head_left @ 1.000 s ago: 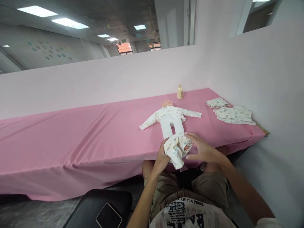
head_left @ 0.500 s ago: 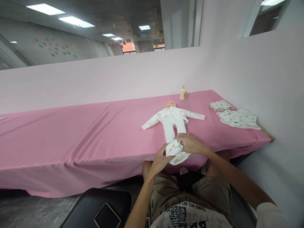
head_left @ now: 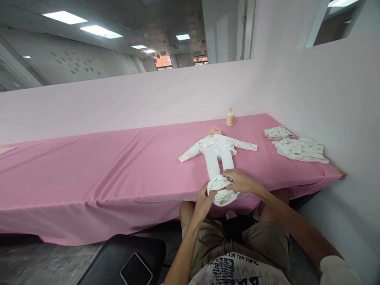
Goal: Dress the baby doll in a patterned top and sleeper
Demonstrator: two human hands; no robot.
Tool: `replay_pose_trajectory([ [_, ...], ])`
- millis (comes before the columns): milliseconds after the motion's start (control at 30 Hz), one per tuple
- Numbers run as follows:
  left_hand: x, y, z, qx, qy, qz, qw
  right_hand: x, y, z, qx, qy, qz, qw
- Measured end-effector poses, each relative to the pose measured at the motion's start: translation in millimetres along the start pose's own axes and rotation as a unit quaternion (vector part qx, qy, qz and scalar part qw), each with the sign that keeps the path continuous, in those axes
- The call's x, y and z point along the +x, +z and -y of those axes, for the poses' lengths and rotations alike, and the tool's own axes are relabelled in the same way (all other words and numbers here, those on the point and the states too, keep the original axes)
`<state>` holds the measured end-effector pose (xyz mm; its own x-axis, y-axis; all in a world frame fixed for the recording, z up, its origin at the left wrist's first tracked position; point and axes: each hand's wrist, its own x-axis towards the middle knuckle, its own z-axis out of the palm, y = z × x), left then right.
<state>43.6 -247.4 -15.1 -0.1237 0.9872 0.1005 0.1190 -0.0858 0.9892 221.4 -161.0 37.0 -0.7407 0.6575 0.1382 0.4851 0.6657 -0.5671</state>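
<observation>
A doll (head_left: pixel 212 160) lies on its back on the pink-covered table, its white legs pointing toward me. It wears an open, printed long-sleeved top (head_left: pixel 192 151) with the sleeves spread wide. At the feet, by the table's front edge, is a bunched white printed baby garment (head_left: pixel 223 198). My left hand (head_left: pixel 204 200) grips its left side, thumb on top. My right hand (head_left: pixel 237 181) has its fingers curled into the right side of the cloth, close to the doll's feet. The feet are hidden by the cloth and my hand.
A cream pump bottle (head_left: pixel 230 117) stands behind the doll's head. Folded printed cloth (head_left: pixel 278 132) and a spread printed garment (head_left: pixel 301 149) lie at the table's right end, near the wall. On a black stool (head_left: pixel 115 253) at lower left rests a phone (head_left: pixel 136 270).
The garment's gathered edge has shifted slightly between my hands, and my left fingers sit a little further under it. The whole view has moved slightly; the doll lies as before.
</observation>
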Motion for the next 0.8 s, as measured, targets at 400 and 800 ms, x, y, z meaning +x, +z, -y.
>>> replay_pose_trajectory([
  [400, 1, -6.1, 18, 0.065, 0.033, -0.004, 0.997, -3, 24, 2, -0.179, -0.045, -0.052, 0.981],
  [800, 38, -38.9, 12, -0.012, -0.044, 0.134, 0.99, -1, -19, -34, 0.231, 0.069, 0.032, 0.97],
])
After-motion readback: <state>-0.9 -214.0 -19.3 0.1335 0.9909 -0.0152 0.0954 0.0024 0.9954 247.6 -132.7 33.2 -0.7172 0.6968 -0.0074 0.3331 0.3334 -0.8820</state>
